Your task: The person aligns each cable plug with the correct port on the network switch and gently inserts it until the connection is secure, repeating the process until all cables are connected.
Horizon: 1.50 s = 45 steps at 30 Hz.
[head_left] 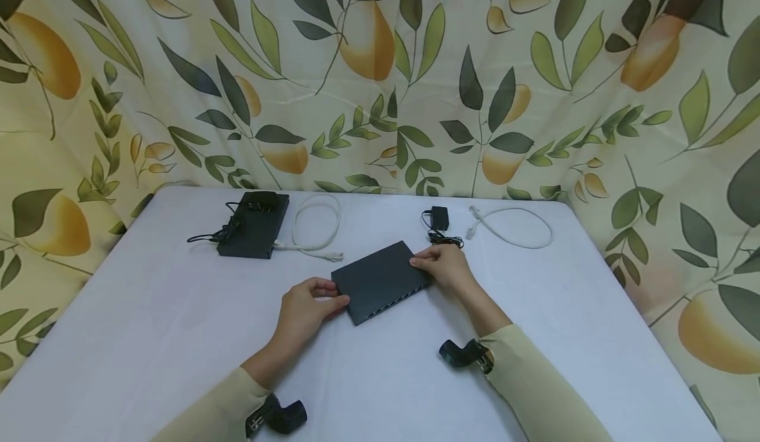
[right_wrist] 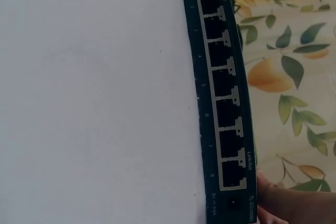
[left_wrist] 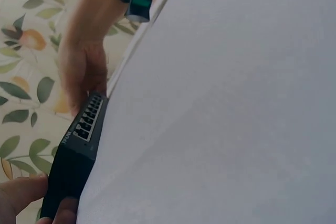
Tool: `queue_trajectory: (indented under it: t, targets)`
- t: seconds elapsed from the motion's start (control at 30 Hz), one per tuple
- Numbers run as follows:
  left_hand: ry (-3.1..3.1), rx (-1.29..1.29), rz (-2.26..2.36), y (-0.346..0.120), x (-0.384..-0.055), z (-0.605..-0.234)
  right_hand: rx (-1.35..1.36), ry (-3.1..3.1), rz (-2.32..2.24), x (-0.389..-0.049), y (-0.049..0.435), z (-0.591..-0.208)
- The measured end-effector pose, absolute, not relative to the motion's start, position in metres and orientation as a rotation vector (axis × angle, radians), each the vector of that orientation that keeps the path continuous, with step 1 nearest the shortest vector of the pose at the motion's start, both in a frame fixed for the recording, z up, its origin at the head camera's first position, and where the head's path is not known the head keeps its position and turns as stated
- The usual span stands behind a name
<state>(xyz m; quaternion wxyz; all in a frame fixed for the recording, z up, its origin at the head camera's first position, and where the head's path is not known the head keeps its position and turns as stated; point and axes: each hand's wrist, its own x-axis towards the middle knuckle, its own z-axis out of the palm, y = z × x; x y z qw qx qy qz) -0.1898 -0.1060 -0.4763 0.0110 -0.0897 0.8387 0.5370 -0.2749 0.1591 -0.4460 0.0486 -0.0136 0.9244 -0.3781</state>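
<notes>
A dark flat network switch [head_left: 380,282] lies at a slant in the middle of the table, its row of ports facing the person. My left hand [head_left: 305,307] pinches its left end between thumb and fingers; in the left wrist view those fingers [left_wrist: 26,195] are partly cut off by the frame. At the other end my right hand [head_left: 448,270] grips the far right corner, thumb on top. In the right wrist view the switch [right_wrist: 199,103] shows numbered ports and a small round power socket beside port 8.
At the back left, a second dark flat box [head_left: 252,234] bears a black adapter with its cord [head_left: 228,227]. Next to it lies a looped white network cable [head_left: 338,221]. Behind the right hand are a black power adapter [head_left: 439,218] and another white cable [head_left: 549,231].
</notes>
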Motion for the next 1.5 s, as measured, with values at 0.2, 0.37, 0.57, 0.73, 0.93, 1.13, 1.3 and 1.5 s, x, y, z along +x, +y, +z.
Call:
queue_trajectory:
  t: [0.2,0.37,0.57,0.73,0.93,1.13,1.3,1.5]
  targets:
    - [2.616,-0.272,1.685,-0.106,-0.200,-0.476,-0.013,2.848,-1.163,-0.265,0.164,-0.448]
    - [2.529,-0.243,1.768,-0.107,-0.210,-0.476,0.054,2.816,-1.214,-0.257,0.167,-0.450]
    - [2.520,-0.200,1.773,-0.107,-0.221,-0.474,0.138,2.721,-1.327,-0.245,0.168,-0.450]
    - [2.533,-0.178,1.773,-0.105,-0.230,-0.472,0.177,2.637,-1.464,-0.240,0.169,-0.450]
    - [2.555,-0.137,1.747,-0.103,-0.231,-0.474,0.234,2.583,-1.549,-0.239,0.171,-0.454]
    - [2.592,-0.085,1.706,-0.102,-0.230,-0.475,0.275,2.577,-1.587,-0.238,0.171,-0.457]
    - [2.618,-0.086,1.701,-0.103,-0.235,-0.473,0.279,2.582,-1.601,-0.242,0.168,-0.456]
    - [2.566,-0.105,1.739,-0.104,-0.246,-0.475,0.285,2.616,-1.591,-0.249,0.167,-0.457]
